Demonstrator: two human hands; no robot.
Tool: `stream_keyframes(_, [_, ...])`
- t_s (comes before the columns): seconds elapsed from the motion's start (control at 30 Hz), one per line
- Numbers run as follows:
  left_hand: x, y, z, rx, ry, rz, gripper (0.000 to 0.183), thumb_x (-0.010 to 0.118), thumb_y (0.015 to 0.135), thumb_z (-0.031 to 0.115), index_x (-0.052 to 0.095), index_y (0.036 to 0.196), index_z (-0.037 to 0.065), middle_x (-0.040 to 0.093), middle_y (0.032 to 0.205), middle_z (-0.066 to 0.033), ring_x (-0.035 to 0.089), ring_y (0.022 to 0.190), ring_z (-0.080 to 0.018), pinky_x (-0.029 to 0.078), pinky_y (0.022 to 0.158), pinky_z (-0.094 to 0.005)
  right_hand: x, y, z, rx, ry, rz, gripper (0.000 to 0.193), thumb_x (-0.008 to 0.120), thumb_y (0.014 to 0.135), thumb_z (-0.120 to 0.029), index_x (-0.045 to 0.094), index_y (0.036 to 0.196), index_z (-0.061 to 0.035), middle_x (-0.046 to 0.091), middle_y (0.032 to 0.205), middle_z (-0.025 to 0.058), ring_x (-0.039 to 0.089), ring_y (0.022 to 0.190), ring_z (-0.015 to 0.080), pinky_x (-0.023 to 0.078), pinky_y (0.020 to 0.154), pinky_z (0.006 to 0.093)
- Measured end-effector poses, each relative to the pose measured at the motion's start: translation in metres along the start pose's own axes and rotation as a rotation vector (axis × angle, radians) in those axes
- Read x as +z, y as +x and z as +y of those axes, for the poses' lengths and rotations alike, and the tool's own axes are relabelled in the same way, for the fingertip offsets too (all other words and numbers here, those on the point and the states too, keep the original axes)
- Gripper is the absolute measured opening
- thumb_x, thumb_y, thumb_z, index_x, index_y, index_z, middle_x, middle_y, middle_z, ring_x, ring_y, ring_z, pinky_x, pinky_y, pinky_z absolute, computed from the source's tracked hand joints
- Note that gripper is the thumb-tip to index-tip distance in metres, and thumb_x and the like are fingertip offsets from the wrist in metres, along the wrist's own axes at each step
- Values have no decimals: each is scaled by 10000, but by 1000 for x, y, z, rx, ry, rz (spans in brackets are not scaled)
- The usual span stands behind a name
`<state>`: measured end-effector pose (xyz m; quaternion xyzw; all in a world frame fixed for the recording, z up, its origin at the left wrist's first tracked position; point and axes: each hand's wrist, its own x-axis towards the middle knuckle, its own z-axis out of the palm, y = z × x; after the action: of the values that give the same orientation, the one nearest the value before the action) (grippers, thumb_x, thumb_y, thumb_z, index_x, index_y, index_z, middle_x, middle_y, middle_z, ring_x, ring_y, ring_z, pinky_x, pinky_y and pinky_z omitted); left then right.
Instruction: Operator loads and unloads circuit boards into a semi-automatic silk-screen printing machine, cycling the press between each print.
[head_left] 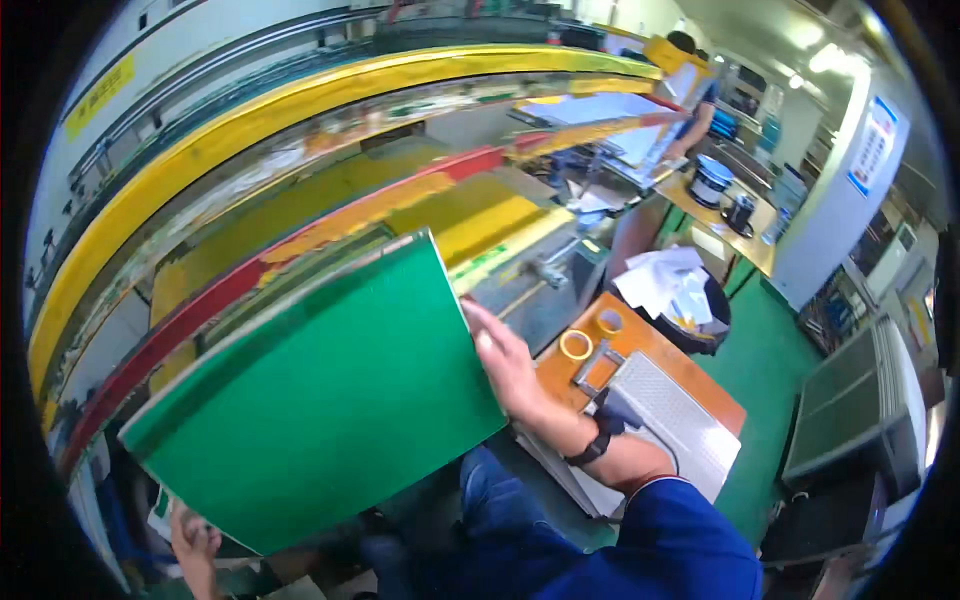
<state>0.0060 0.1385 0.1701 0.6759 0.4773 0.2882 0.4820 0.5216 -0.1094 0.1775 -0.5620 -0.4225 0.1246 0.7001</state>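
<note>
Green panel (320, 390): left of centre to lower left of the frame, tilted, held between both hands.
Right hand (507, 368): frame centre; fingers fairly straight, holding the panel's right edge; I cannot see behind it.
Left hand (195, 540): lower left; fingers curled on the panel's lower-left edge, grip partly hidden from me.
Slip risk: I judge the right hand's flattish hold could let that side drop.
Knock risk: swinging the upper edge could strike the red rail (220, 295), left.
</note>
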Motion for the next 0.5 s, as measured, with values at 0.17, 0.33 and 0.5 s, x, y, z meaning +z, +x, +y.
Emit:
stream_keyframes(0.17, [47,-60,63,299,-194,279,371,556,933,193,506,1213,-44,610,1074,-187,606,924,-301,510,823,-362,-32,-54,-50,-357,-327,38,512,515,925,-293,456,1301,49,490,1264,203,499,1125,288,372,974,376])
stream_keyframes(0.33, [10,-36,63,126,-947,326,473,432,947,210,348,1388,61,495,1317,-103,498,1168,-235,423,974,-376,-20,-17,-42,-478,-356,99,352,450,896,-200,551,1123,49,555,1068,224,544,981,359,432,864,406])
stream_keyframes(0.5, [32,65,22,386,-876,195,416,447,936,232,472,1291,17,511,1301,-122,480,1199,-253,371,1040,-416,-41,66,27,169,432,71,630,394,942,-504,527,1224,44,553,1231,162,515,1127,271,355,1012,398])
